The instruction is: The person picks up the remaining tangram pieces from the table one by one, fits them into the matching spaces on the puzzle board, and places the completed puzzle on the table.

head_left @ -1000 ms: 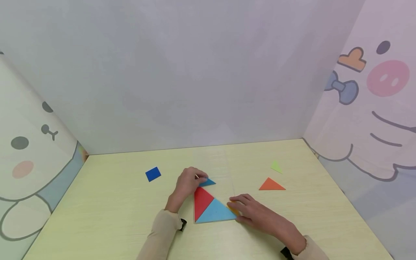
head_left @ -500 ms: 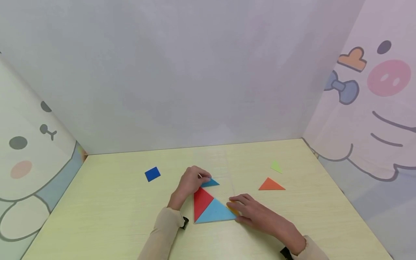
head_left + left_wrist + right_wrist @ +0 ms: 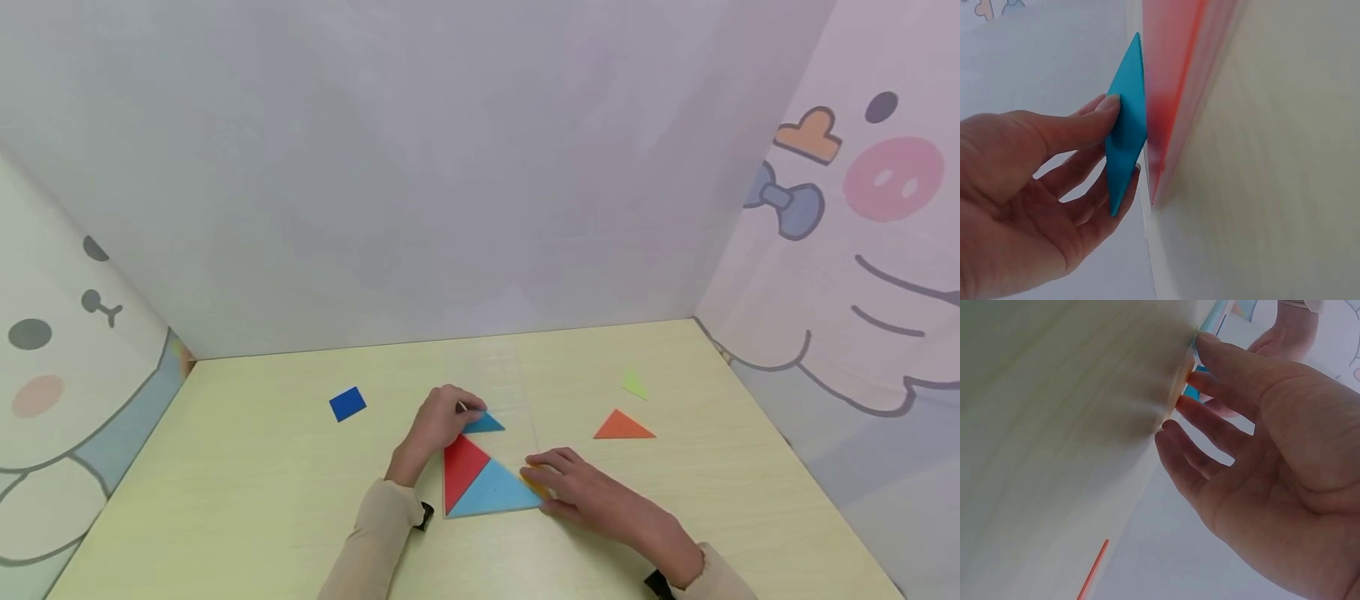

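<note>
My left hand [image 3: 442, 417] pinches a teal-blue tangram piece [image 3: 1127, 128] between thumb and fingers. In the left wrist view it looks like a parallelogram; in the head view the fingers hide its left part. It is just above the far corner of a red triangle [image 3: 462, 468]. A light blue triangle [image 3: 497, 490] lies against the red one. My right hand [image 3: 592, 496] rests its fingertips on a yellow-orange piece [image 3: 534, 482] beside the light blue triangle's right end. Those fingers are relaxed and mostly cover that piece, so its shape cannot be told.
A dark blue four-sided piece [image 3: 348, 404] lies to the left on the pale wooden table [image 3: 247, 483]. At the right are an orange triangle [image 3: 624, 426] and a small light green triangle [image 3: 635, 385]. A grey-white wall [image 3: 465, 208] stands behind the table.
My left hand has shifted slightly right with the teal-blue piece, mostly in the first half second. My right hand stays on the yellow-orange piece. The head view has turned a little.
</note>
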The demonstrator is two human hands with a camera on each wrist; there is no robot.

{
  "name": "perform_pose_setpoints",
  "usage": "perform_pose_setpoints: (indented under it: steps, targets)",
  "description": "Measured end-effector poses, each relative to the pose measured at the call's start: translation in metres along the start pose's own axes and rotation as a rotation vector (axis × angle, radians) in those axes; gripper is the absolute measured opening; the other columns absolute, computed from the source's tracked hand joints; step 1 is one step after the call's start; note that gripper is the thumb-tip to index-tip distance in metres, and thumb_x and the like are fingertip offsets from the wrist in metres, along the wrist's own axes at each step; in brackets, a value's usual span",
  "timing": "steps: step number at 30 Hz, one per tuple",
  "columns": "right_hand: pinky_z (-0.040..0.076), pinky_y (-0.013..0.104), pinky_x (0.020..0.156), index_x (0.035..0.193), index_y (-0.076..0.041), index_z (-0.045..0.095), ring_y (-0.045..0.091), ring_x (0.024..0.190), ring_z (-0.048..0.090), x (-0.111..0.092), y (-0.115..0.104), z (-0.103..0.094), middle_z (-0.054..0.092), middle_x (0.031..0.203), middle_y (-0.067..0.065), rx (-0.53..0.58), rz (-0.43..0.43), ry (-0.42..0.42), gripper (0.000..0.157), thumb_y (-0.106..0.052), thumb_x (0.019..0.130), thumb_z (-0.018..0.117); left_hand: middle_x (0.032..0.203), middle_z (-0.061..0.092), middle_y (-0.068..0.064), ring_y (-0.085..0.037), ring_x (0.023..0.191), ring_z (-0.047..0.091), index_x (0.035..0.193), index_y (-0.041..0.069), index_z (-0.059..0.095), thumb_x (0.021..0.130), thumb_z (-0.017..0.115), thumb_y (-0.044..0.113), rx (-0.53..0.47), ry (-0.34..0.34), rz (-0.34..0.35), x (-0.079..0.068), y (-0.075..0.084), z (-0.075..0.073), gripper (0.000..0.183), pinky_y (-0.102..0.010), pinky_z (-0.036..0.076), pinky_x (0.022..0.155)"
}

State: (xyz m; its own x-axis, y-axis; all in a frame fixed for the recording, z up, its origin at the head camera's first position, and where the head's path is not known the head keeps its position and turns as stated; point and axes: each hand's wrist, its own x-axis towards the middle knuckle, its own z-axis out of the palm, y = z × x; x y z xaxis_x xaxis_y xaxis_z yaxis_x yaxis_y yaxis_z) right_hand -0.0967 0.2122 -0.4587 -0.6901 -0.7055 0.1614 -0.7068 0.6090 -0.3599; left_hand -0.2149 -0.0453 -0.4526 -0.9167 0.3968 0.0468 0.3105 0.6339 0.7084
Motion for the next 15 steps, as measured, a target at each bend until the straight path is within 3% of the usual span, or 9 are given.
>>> perform_pose_setpoints:
  steps: [6,15]
  targets:
    - [0.053,0.035,0.096,0.138,-0.006,0.06,0.029,0.125,0.051,0.0,0.0001,0.0002,0.056,0.14,0.01,-0.009,-0.023,0.019,0.044,-0.011,0.097,0.072,0.112,0.072,-0.012,-0.028,0.102,0.065,0.116,0.006,0.078,0.093,0.073,0.001,0.008,-0.021,0.016,-0.0026,-0.0007,-0.001,0.023,-0.041,0.058,0.087]
    - [0.053,0.034,0.096,0.139,-0.006,0.06,0.029,0.125,0.051,-0.0005,-0.0002,0.0005,0.056,0.14,0.01,-0.005,-0.026,0.026,0.044,-0.011,0.097,0.072,0.112,0.065,-0.012,-0.028,0.106,0.06,0.123,0.006,0.075,0.094,0.072,0.0,0.035,-0.063,-0.033,-0.0054,0.0025,0.0013,0.03,-0.041,0.057,0.089]
